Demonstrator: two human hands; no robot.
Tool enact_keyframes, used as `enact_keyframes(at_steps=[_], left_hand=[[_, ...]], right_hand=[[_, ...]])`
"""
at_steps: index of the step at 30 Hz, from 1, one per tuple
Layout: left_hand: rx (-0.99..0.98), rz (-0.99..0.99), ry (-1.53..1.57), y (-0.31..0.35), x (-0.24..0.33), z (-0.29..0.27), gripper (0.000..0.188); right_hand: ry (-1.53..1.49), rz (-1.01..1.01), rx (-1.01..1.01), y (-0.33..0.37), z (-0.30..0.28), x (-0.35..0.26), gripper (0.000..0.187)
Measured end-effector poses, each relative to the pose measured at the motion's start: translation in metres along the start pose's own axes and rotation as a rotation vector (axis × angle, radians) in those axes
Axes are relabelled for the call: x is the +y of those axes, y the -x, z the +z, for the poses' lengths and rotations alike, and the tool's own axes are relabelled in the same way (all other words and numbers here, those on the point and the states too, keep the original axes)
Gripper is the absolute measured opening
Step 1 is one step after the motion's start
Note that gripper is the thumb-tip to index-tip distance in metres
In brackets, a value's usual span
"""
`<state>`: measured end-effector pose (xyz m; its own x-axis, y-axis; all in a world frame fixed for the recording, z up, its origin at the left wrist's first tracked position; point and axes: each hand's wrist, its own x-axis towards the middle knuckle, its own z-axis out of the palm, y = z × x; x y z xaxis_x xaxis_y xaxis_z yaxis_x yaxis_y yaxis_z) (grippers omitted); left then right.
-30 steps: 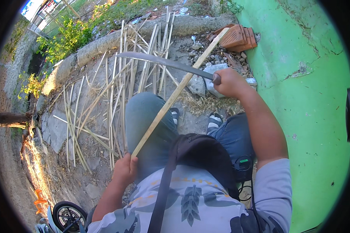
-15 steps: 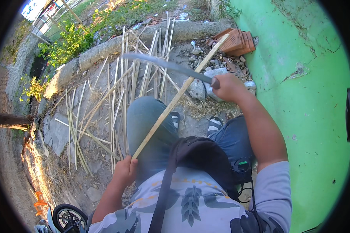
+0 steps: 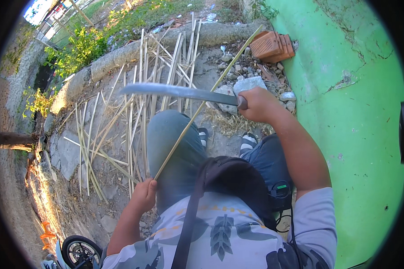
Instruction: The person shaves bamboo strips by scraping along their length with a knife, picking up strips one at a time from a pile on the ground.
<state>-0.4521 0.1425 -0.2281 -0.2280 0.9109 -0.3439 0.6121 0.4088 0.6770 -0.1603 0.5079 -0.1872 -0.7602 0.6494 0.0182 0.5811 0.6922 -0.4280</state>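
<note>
holding strip (image 3: 193,119), long knife (image 3: 179,91) (right hand (image 3: 257,106))

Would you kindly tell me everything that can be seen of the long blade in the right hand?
The long blade is grey and metallic-looking, slightly curved, and blurred toward its far end. Its handle looks brown, mostly hidden by the grip of the right hand. It stretches nearly level across the picture, pointing left, crossing over the pale strip; whether they touch is unclear.
</note>
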Motion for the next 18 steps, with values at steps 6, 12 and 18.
enact_keyframes(at_steps=[6,12,18], left_hand=[[0.023,0.04,-0.044,-0.029,0.01,0.009,0.06],[0.017,0.008,-0.011,-0.015,0.025,0.018,0.058],[0.058,0.034,-0.057,0.016,0.059,0.021,0.057]], right_hand=[[-0.103,0.221,-0.019,-0.018,-0.017,0.044,0.015],[0.002,0.09,0.054,0.006,-0.022,0.035,0.015],[-0.092,0.171,0.004,0.038,-0.051,0.042,0.018]])
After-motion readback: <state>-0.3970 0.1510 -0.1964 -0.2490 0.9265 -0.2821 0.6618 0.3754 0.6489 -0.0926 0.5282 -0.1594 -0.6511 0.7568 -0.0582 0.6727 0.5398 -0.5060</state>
